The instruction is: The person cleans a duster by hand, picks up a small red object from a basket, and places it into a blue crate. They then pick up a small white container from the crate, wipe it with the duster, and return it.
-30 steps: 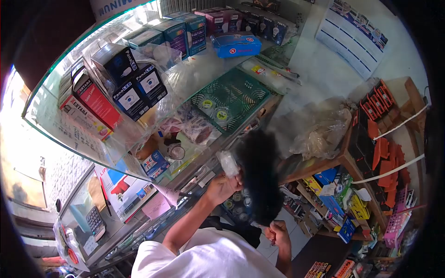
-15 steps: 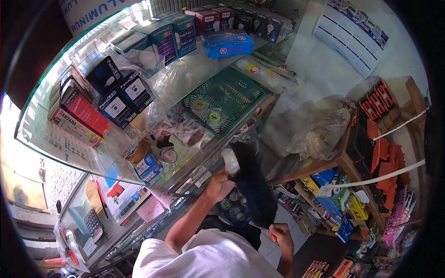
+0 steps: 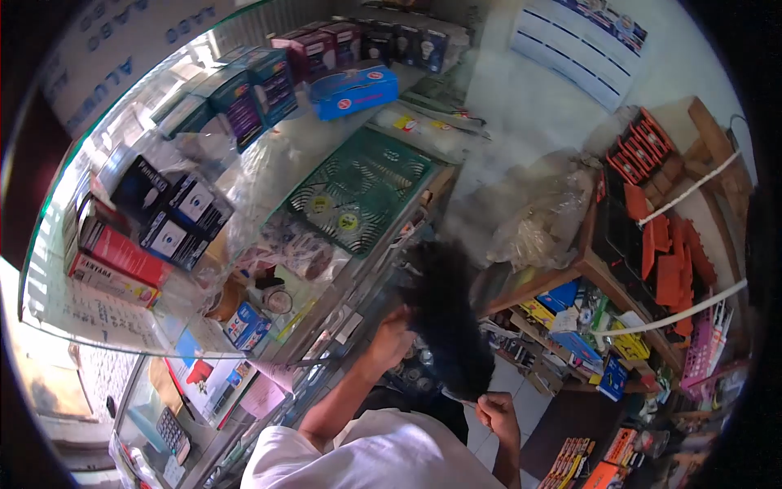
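My right hand [image 3: 497,413] is closed round the thin end of a black feather duster [image 3: 450,322]. The duster's bushy head points up and away from me, its tip close to the glass counter's edge. My left hand [image 3: 391,338] is closed beside the duster's head, with the fingertips partly behind the feathers. Whatever it holds is covered by them. Below the left hand, a dark container [image 3: 415,371] with several round, clear-topped items shows partly behind the duster.
A green plastic basket [image 3: 383,175] with two yellow-labelled round items stands on the glass counter [image 3: 326,130]. Around it are a blue box [image 3: 352,92], bulb boxes [image 3: 186,213] and plastic bags. On the right, a wooden shelf [image 3: 542,285] bears a crumpled clear bag [image 3: 544,216] and orange parts.
The pale round thing in my left hand has gone out of sight behind the duster, whose head has swung slightly. The camera view has shifted, so the counter appears further left.
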`<action>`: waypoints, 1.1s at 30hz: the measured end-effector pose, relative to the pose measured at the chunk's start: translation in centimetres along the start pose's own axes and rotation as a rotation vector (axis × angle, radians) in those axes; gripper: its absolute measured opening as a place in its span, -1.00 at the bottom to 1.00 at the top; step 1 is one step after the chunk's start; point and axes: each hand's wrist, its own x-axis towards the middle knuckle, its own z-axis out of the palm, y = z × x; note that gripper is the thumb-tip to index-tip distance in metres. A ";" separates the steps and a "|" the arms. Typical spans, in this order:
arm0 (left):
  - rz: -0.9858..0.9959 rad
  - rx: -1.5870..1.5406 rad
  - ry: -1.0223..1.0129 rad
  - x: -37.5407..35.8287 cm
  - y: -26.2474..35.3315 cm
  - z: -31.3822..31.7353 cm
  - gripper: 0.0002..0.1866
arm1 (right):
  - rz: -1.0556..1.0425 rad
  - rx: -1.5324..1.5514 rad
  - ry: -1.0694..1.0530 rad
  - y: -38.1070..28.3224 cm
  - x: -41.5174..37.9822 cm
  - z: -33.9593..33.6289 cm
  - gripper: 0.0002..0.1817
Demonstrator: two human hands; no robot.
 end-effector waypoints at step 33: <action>0.032 0.310 0.644 5.0 0.5 4.0 -0.67 | -0.287 -0.336 0.364 -7.8 4.5 -4.2 -0.71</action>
